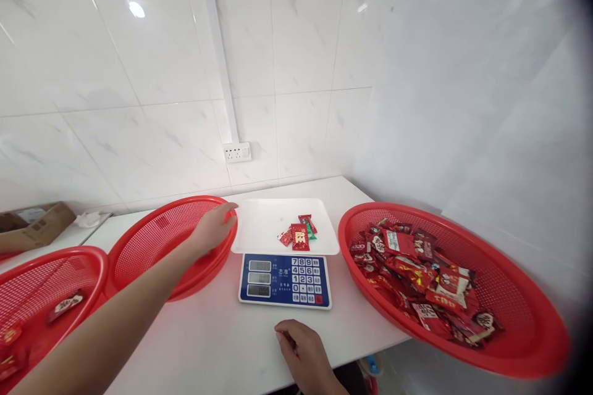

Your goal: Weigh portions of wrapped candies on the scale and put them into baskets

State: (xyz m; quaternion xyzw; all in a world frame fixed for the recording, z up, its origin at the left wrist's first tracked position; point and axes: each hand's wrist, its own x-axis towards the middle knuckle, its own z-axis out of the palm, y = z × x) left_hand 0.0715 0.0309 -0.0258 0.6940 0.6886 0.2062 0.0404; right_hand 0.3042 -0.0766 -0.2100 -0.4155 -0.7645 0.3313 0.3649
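Note:
My left hand (214,229) reaches across the right rim of an empty-looking red mesh basket (160,228). Its fingers stretch toward the left edge of the white weighing tray (259,228), apart from each other and holding nothing visible. Several small wrapped snacks lie in a little pile on that tray: a red packet (301,237) in front, with a green packet (311,232) beside it. Below the tray is the blue keypad panel of the digital scale (285,281). In front of the panel, my right hand (306,349) hovers or rests near the table edge, fingers curled in with nothing showing in them.
To the right, a large red basket (523,333) holds many red snack packets (421,271) and overhangs the table edge. Another red basket (88,257) with a few packets stands at lower left. Behind it sits a cardboard box (46,228). A wall socket (238,152) is at the back.

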